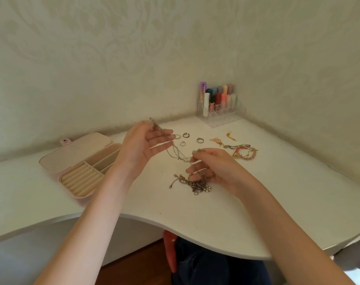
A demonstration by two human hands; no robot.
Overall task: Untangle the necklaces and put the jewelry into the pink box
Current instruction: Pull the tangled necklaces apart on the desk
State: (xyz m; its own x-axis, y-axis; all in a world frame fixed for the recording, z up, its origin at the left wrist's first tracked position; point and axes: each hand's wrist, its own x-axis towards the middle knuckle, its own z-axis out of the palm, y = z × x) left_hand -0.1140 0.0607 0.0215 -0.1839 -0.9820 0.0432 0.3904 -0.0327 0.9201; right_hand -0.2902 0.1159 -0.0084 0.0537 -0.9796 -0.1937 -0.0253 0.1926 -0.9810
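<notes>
A thin tangled necklace chain (178, 154) stretches in the air between both hands above the white table. My left hand (143, 144) pinches its upper end, palm turned up. My right hand (213, 168) pinches the other end at its fingertips. More tangled chains with clasps (192, 183) lie in a heap on the table under my right hand. The pink box (51, 161) lies open at the left, showing cream ring rolls and compartments. Several rings (186, 137) lie behind the hands. A pile of bracelets (241, 151) and a gold earring (230, 136) lie at the right.
A clear organiser (220, 112) with lipsticks stands in the back corner against the wall. The table's curved front edge (175, 228) runs just before my lap. Patterned walls close in the table at the back and right.
</notes>
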